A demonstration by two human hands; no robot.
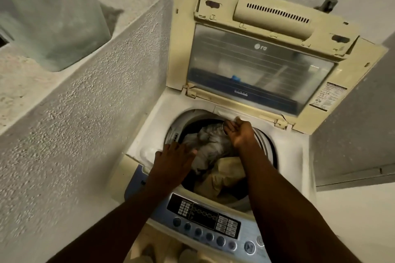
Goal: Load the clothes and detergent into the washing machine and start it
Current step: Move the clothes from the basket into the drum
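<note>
Beside the rough wall (89,96), the washing machine (149,126) stands lid (263,64) up, and the clothes (213,156) already sit in the drum. Left hand (173,164) lies flat, fingers released, on the grey pile; right hand (240,133) is loosely curled at the back rim, and whether it's grasping anything I can't tell. Best to press evenly, keeping fabric below the rim. No detergent in sight.
</note>
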